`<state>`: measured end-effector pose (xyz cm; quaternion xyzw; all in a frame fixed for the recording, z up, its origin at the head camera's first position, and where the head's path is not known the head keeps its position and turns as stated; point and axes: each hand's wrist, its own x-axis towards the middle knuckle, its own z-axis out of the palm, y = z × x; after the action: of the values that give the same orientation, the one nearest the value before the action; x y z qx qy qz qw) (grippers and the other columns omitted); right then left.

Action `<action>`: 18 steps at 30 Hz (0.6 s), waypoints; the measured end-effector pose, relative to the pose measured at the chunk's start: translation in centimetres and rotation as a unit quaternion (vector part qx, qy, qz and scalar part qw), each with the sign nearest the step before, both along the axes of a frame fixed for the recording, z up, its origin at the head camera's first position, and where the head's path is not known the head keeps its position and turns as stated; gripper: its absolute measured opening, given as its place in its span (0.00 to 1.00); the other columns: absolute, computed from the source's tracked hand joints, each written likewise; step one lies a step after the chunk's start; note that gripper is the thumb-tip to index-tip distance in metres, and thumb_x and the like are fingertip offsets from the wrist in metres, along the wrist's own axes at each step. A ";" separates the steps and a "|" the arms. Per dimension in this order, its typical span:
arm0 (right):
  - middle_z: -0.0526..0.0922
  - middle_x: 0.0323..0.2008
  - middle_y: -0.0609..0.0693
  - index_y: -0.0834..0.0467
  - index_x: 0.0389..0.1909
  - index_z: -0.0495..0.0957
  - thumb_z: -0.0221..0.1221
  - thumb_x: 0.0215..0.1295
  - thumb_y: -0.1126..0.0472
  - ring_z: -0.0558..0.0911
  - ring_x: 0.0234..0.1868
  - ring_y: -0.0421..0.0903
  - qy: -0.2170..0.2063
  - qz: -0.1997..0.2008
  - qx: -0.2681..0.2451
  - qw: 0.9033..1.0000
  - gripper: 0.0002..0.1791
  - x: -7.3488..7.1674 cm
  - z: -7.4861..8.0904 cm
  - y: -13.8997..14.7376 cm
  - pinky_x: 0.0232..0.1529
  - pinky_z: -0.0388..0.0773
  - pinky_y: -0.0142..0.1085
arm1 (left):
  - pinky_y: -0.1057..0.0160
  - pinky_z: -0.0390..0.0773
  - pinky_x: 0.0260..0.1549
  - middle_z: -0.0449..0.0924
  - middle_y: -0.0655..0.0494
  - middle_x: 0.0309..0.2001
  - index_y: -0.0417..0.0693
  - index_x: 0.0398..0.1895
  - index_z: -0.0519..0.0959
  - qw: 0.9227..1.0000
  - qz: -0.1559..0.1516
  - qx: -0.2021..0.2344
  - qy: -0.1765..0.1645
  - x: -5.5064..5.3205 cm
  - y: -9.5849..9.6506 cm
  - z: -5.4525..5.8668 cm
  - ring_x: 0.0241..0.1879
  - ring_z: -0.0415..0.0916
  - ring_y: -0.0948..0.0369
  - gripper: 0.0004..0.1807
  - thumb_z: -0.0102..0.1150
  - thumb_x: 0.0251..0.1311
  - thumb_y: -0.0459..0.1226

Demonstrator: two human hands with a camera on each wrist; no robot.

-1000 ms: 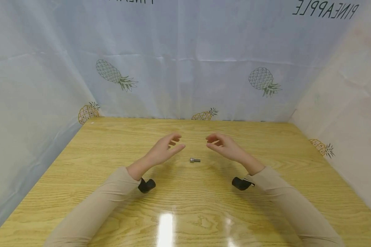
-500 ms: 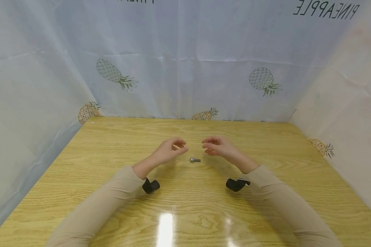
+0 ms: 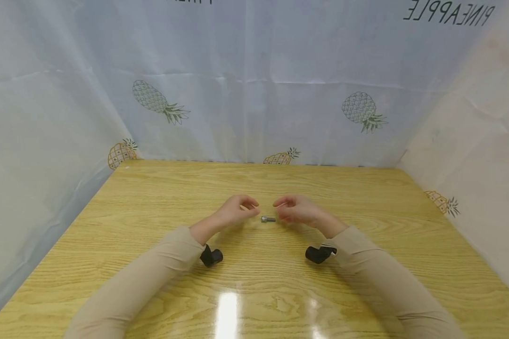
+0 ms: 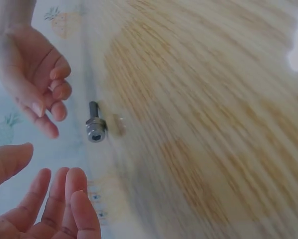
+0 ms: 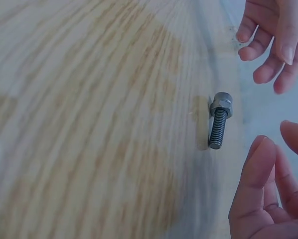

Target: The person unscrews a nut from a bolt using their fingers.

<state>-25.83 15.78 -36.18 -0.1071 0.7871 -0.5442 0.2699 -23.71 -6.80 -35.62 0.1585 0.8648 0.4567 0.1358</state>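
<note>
A small metal socket-head bolt [image 3: 268,219] lies on its side on the wooden table, head toward the left. Its threaded shank [image 5: 218,130] shows in the right wrist view, with a hex nut [image 5: 221,108] up against the head. The hex socket in the head [image 4: 95,133] faces the left wrist camera. My left hand [image 3: 236,210] is just left of the bolt's head, fingers loosely bent with nothing between them. On the other side, near the shank's tip, my right hand [image 3: 299,210] hovers in a similar loose curve, also holding nothing.
The table [image 3: 254,287] has a wood-grain top with bright reflections near the front. Pale cloth with printed pineapples [image 3: 254,84] hangs behind it and along both sides. A black wrist camera [image 3: 212,256] sits under the left wrist, another black camera [image 3: 319,254] under the right.
Both hands have moved inward and nearer to me, closing in on the bolt from either side. Their fingers have bent a little more. The bolt stays where it was.
</note>
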 end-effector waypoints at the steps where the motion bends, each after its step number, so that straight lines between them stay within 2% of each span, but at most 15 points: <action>1: 0.76 0.33 0.50 0.70 0.59 0.65 0.52 0.66 0.65 0.75 0.29 0.39 -0.005 -0.002 0.002 1.000 0.22 0.0 -0.1 -0.1 0.32 0.75 0.30 | 0.62 0.78 0.40 0.79 0.43 0.46 0.37 0.52 0.76 1.000 0.000 -0.002 0.000 0.0 0.1 -0.1 0.41 0.78 0.54 0.18 0.55 0.62 0.38; 5: 0.77 0.30 0.47 0.71 0.57 0.66 0.53 0.65 0.66 0.75 0.27 0.37 -0.011 0.000 0.006 1.000 0.21 0.0 -0.4 -0.3 0.30 0.74 0.27 | 0.67 0.75 0.34 0.80 0.43 0.43 0.39 0.50 0.78 1.000 0.000 -0.008 -0.003 0.0 0.4 -0.5 0.38 0.77 0.57 0.16 0.57 0.61 0.36; 11: 0.79 0.35 0.49 0.70 0.56 0.67 0.55 0.63 0.69 0.76 0.28 0.36 -0.020 -0.001 0.009 1.000 0.20 0.0 -0.8 -0.5 0.30 0.76 0.26 | 0.70 0.70 0.25 0.79 0.43 0.42 0.43 0.50 0.78 1.000 -0.006 0.003 -0.025 0.0 0.6 -1.1 0.33 0.77 0.59 0.14 0.56 0.61 0.33; 18: 0.78 0.34 0.48 0.70 0.55 0.68 0.55 0.63 0.70 0.76 0.27 0.37 -0.034 0.001 0.018 0.999 0.20 -0.1 -1.0 -0.7 0.29 0.78 0.26 | 0.70 0.71 0.21 0.81 0.44 0.38 0.42 0.50 0.78 0.999 -0.001 0.008 -0.041 -0.2 0.8 -1.2 0.28 0.76 0.59 0.14 0.57 0.60 0.32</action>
<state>-25.92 15.12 -37.19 -0.0846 0.7871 -0.5330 0.2986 -23.86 -5.99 -36.84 0.1412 0.8546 0.4698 0.1703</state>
